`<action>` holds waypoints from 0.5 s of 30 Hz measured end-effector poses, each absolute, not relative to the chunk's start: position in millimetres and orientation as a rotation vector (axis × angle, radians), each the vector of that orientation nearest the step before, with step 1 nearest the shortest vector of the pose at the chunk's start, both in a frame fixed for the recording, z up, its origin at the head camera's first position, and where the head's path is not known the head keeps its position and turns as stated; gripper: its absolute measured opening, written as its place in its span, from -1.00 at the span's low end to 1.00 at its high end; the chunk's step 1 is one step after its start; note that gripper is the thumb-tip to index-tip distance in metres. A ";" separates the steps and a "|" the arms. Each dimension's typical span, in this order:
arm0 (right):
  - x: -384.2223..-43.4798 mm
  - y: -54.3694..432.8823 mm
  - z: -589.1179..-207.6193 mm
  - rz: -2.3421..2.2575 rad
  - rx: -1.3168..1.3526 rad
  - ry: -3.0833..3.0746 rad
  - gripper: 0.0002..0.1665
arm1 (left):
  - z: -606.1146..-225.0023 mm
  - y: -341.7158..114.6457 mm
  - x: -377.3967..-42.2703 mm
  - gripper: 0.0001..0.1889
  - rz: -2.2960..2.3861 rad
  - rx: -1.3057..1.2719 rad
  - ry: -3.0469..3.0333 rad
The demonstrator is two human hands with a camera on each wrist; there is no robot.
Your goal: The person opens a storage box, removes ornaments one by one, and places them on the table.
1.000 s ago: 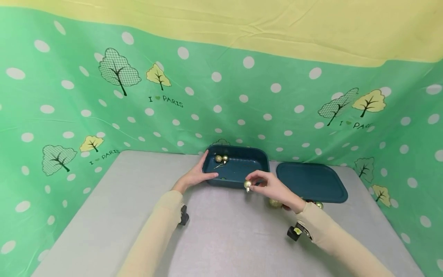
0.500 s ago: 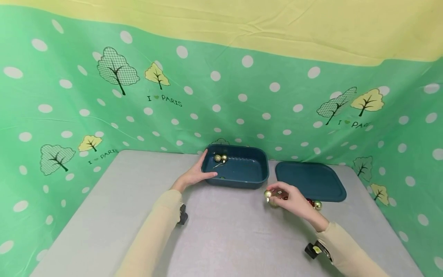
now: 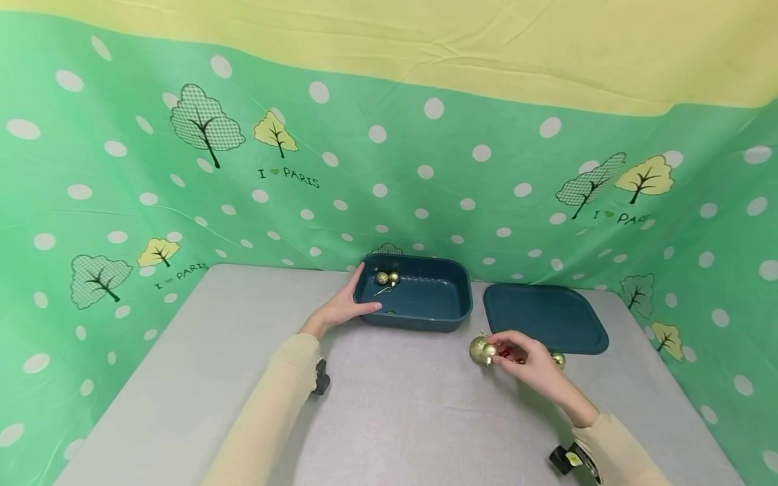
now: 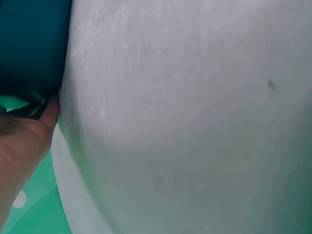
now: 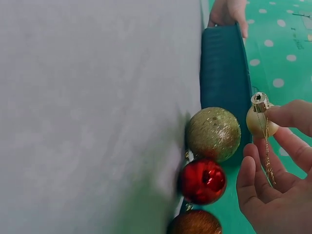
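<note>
My right grip [image 3: 527, 359] pinches a small gold bauble [image 5: 261, 124], near and right of the blue box [image 3: 425, 324]; a slack pinch could drop it, or a nudge roll the glittery bauble [image 5: 214, 134]. My left grip [image 3: 338, 308] lies spread against the box's left end.

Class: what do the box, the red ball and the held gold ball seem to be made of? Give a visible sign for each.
Box: probably smooth, semi-gloss plastic; light glints softly inside.
Red ball: perhaps plastic or glass, mirror-shiny; sharp reflections.
Held gold ball: likely plastic, satin; soft sheen.
</note>
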State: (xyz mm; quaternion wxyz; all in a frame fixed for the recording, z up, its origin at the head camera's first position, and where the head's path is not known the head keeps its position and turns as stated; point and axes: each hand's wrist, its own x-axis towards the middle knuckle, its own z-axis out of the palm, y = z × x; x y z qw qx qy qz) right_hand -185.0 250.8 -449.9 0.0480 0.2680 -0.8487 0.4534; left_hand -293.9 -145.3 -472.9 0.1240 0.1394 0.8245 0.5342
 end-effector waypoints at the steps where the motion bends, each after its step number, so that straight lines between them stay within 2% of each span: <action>1: -183.5 252.2 -451.1 1.372 0.814 -2.584 -0.66 | -473.5 -145.3 -294.0 0.12 1.556 0.402 2.408; 15: -166.0 262.4 -463.2 1.276 0.661 -2.678 -0.68 | -471.2 -145.0 -289.4 0.13 1.563 0.362 2.408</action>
